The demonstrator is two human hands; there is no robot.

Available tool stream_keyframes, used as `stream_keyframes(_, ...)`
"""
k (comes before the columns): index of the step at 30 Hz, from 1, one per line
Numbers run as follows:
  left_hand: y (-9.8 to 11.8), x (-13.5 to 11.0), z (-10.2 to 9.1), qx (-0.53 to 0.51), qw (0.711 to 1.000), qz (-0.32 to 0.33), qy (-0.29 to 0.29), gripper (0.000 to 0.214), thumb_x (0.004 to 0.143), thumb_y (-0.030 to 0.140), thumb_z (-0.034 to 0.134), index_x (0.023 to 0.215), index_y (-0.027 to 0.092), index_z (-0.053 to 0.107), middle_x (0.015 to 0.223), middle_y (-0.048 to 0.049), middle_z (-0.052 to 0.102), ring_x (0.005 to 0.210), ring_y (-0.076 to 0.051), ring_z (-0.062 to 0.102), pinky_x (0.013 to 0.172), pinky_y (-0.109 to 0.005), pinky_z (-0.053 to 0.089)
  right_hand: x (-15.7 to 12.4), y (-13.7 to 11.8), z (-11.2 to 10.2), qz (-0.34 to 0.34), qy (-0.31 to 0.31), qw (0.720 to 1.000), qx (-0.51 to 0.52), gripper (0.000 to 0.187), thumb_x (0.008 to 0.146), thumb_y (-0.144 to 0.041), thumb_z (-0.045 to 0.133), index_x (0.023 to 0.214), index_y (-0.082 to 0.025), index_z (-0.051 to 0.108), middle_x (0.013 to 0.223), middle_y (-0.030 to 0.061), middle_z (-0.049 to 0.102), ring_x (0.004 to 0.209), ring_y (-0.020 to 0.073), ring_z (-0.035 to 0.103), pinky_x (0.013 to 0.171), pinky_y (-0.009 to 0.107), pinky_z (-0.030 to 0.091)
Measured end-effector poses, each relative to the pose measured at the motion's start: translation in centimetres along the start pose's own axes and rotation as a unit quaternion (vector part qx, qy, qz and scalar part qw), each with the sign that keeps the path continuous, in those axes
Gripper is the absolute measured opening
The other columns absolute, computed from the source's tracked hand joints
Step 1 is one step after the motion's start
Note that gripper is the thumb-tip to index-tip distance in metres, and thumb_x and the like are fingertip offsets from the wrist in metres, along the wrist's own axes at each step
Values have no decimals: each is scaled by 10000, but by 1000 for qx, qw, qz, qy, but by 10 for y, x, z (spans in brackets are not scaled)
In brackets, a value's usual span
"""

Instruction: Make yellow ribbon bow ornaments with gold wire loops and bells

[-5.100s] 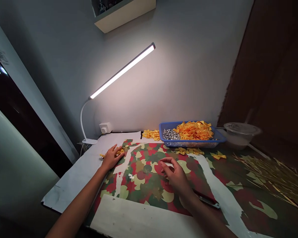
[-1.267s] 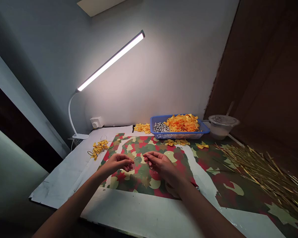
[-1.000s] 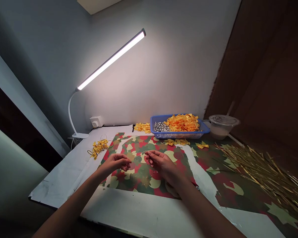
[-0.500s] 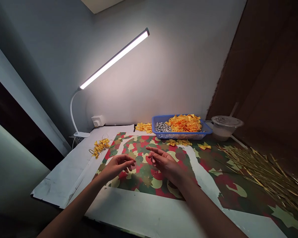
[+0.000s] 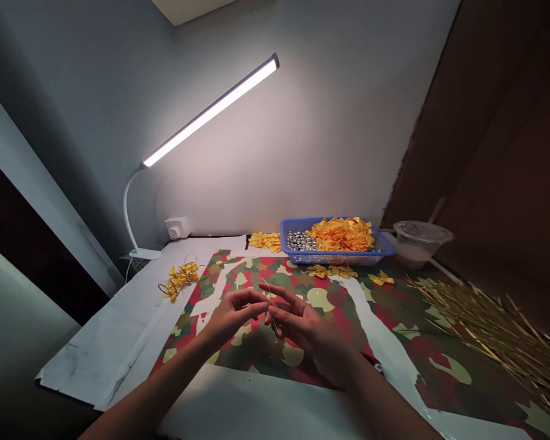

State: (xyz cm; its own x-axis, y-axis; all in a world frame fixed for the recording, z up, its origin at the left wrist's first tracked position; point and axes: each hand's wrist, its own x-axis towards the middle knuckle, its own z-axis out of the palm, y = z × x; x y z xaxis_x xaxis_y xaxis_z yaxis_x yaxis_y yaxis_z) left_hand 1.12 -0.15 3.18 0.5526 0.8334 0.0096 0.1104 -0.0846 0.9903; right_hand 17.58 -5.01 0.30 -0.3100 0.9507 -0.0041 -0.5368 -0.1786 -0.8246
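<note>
Camouflage-print sheet [image 5: 293, 354]; left hand [image 5: 233, 315], right hand [image 5: 309, 327] pinching thin strand [image 5: 275, 327]; cup lid [image 5: 423, 231] markings unreadable.

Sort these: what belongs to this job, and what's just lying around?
Likely part of the work:
thin strand at fingertips of left hand and right hand
golden strands
orange bows
silver pieces
blue basket
yellow bow cluster

Probably just lying about:
lidded cup
white plug
</note>
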Motion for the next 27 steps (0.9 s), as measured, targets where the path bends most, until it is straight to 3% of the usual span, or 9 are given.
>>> stream_keyframes(10, -21, 6, -16, -30, 998, -23, -51, 267, 659, 401, 758, 635, 146, 681, 602, -4, 611, 537, -122, 556, 589, -260, 449, 10, 14, -8, 32, -65, 996, -48, 549, 726, -416, 767, 1207, -236, 577, 742, -10, 658, 612, 92, 542, 619, 233, 421)
stream_keyframes(15, -24, 4, -20, -26, 999, -20, -30, 187, 647, 344, 771, 665, 162, 731, 697, -24, 638, 612, -130, 560, 617, -258, 436, 10, 13, -8, 32, -48, 997, -55, 520, 726, -416, 769, 1176, -227, 590, 724, -21, 652, 599, 75, 515, 608, 219, 409)
stream_keyframes(27, -33, 4, -21, -29, 999, -27, -18, 173, 642, 332, 764, 664, 163, 732, 697, -17, 647, 698, -139, 550, 677, -248, 415, 3, 8, -3, 61, -12, 995, -79, 602, 683, -434, 794, 1194, -211, 568, 724, -20, 651, 599, 82, 481, 627, 225, 397)
